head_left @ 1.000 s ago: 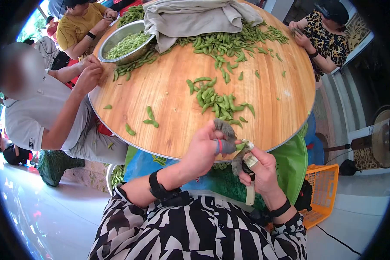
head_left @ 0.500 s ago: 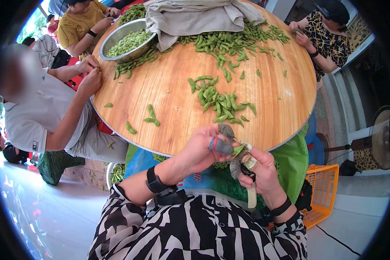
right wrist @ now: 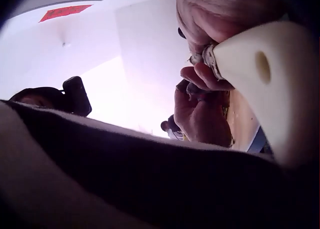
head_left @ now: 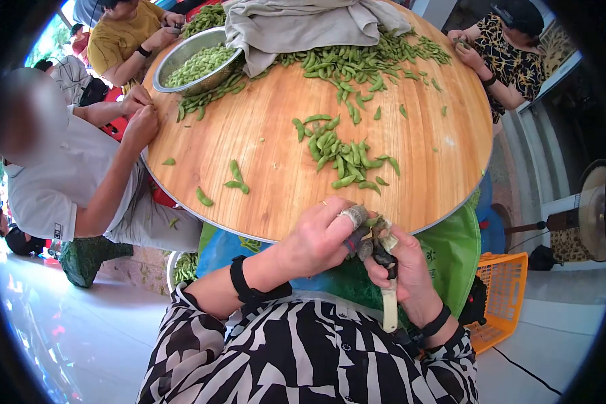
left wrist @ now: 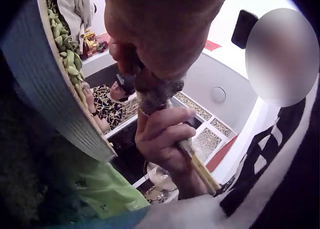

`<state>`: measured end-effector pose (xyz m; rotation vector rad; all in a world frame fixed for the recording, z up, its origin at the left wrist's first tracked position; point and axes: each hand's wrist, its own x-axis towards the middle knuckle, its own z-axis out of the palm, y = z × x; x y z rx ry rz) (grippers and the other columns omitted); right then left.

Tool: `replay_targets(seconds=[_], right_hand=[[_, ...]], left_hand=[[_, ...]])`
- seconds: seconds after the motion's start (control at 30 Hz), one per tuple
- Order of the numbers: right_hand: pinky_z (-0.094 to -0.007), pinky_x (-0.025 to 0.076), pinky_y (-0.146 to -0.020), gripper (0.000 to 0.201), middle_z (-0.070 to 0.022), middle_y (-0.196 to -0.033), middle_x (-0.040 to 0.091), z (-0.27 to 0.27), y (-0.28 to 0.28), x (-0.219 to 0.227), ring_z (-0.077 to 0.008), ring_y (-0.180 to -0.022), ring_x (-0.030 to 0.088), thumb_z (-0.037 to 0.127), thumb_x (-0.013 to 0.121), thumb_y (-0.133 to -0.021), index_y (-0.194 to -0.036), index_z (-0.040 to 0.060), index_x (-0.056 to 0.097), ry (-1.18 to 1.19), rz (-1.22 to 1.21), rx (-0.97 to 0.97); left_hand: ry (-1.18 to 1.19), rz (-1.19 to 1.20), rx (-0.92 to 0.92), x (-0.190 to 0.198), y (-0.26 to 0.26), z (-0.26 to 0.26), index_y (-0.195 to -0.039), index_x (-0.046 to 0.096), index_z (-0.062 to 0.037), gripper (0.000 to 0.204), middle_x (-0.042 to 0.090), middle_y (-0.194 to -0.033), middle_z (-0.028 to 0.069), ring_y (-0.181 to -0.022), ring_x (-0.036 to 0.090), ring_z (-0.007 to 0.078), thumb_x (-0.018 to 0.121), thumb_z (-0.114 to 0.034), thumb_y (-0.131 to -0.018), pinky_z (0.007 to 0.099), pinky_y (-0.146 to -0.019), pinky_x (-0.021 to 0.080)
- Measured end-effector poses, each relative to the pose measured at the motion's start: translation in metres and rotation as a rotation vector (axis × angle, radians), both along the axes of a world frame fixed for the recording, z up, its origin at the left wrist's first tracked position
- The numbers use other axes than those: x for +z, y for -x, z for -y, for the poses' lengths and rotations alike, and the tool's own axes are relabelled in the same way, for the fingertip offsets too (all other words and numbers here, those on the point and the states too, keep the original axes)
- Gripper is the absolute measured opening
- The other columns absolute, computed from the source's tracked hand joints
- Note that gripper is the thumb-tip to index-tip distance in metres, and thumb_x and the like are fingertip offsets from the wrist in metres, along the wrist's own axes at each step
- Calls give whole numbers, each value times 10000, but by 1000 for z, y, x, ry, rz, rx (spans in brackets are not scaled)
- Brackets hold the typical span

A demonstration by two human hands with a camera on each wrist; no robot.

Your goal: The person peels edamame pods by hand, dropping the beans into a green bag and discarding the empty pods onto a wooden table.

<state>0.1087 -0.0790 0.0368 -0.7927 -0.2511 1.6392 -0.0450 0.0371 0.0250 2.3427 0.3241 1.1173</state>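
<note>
Both hands meet just over the near edge of the round wooden table [head_left: 276, 175]. My right hand [head_left: 411, 269] grips a tool with a cream handle [head_left: 389, 311]; in the right wrist view that handle [right wrist: 280, 99] shows a hole near its end. The tool's working end is hidden among the fingers. My left hand [head_left: 318, 237], with grey cloth covers on some fingers, pinches a green bean pod [head_left: 377, 221] against the right hand's wrapped thumb. Most of the pod is hidden. Beyond the hands lies a small heap of green bean pods [head_left: 343, 158].
A larger pile of pods [head_left: 343, 64] lies at the back, partly under a grey cloth [head_left: 303, 27]. A metal colander [head_left: 212, 82] of shelled beans stands back left. Other people sit around the table. An orange crate [head_left: 501, 296] is at lower right, beside a green bag [head_left: 454, 249].
My left hand has turned over and closed in toward the right hand, so its back now faces up and the pod is more covered. The right hand stays nearly in place.
</note>
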Motion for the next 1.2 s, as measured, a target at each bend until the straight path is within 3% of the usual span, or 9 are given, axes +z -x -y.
replay_targets(seconds=[0.13, 0.23, 0.3, 0.4, 0.93, 1.03, 1.1, 1.13, 1.2], right_hand=[[-240, 374, -363, 410, -109, -818, 595, -1, 7, 5, -151, -470, 502, 33, 450, -909, -1316, 2, 485, 56, 65, -46], [-242, 385, -362, 384, -109, -809, 605, -3, 10, 8, -151, -474, 532, 22, 448, -906, -1282, -18, 514, 21, 178, -80], [-241, 388, -362, 371, -111, -796, 611, -5, 9, 12, -152, -478, 548, 21, 446, -906, -1265, -27, 528, -3, 212, -117], [-241, 396, -363, 363, -124, -753, 617, -3, 4, 14, -158, -468, 556, 20, 447, -909, -1259, -32, 530, -4, 218, -76], [-223, 433, -388, 288, -79, -693, 603, -5, 4, 22, -130, -495, 585, 59, 510, -933, -1196, -50, 555, 30, 370, -18], [-217, 427, -386, 286, -73, -729, 608, -2, 3, 18, -122, -491, 579, 62, 510, -935, -1194, -49, 553, 37, 359, 27], [-215, 421, -383, 292, -70, -748, 610, -2, 2, 18, -117, -487, 574, 65, 513, -935, -1201, -48, 548, 34, 372, 36], [-210, 405, -388, 277, -69, -763, 612, -1, 1, 18, -103, -485, 556, 67, 519, -933, -1182, -49, 553, -1, 415, 25], [-204, 389, -393, 263, -68, -778, 613, -1, 0, 16, -89, -483, 538, 69, 526, -930, -1163, -49, 558, -36, 460, 14]], left_hand=[[124, 53, -54, -9, 1, -3, -942, 616, 4, 312, 634, -887, 142, -772, 636, 301, 684, 62, -643, 354, -613, 505], [99, 63, -22, -8, -2, -1, -972, 620, 15, 360, 633, -913, 160, -780, 634, 311, 683, 61, -620, 361, -607, 502], [-83, 47, 63, -4, -6, -4, -999, 621, 23, 404, 628, -913, 166, -789, 633, 321, 674, 64, -600, 364, -609, 503], [-174, 9, -13, -4, -2, -10, -1007, 622, 22, 419, 627, -909, 162, -794, 634, 326, 668, 61, -593, 359, -611, 504], [-205, -58, -12, -8, 6, -5, -995, 613, 32, 403, 625, -971, 161, -809, 643, 311, 685, 46, -599, 361, -654, 520], [-83, -126, -5, -8, 8, 0, -1001, 625, 14, 354, 633, -953, 155, -820, 651, 280, 704, 43, -656, 329, -663, 521], [419, 49, -93, -10, 7, 4, -1013, 629, 3, 275, 653, -898, 117, -813, 655, 206, 704, 26, -749, 276, -663, 514], [419, 49, -96, -8, 6, 4, -1013, 629, 3, 275, 653, -898, 117, -813, 655, 206, 704, 26, -749, 276, -663, 514], [1218, 102, -186, 0, 5, 3, -1021, 625, 2, 207, 663, -849, 82, -799, 650, 150, 677, 8, -821, 243, -670, 506]])
